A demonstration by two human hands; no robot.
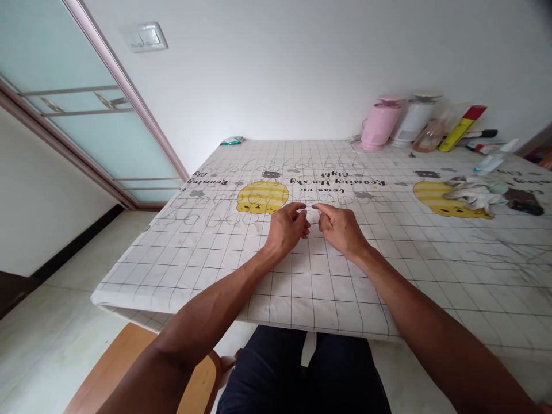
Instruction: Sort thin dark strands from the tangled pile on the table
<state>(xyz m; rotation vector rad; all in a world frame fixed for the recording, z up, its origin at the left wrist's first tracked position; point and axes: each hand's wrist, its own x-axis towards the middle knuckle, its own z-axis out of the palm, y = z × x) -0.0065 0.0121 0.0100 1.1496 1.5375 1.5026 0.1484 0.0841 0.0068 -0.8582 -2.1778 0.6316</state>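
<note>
My left hand (287,227) hovers over the middle of the table, thumb and fingers pinched together. Facing it, my right hand (340,227) has its fingers curled in and the index finger bent toward the left fingertips. Only a small gap separates the two hands. Whatever is between the fingers is too thin to make out. Just beyond, thin grey wire-like loops (214,219) lie in rows over the printed tablecloth (207,270). Loose thin wire-like strands (500,253) are spread on the cloth at the right.
Crumpled whitish gloves or cloth (474,192) and a dark flat object (524,201) lie at right. Along the wall stand a pink device (380,125), a white device (413,121), a bottle (429,135) and a yellow-red can (462,129). A wooden chair (116,368) is below left.
</note>
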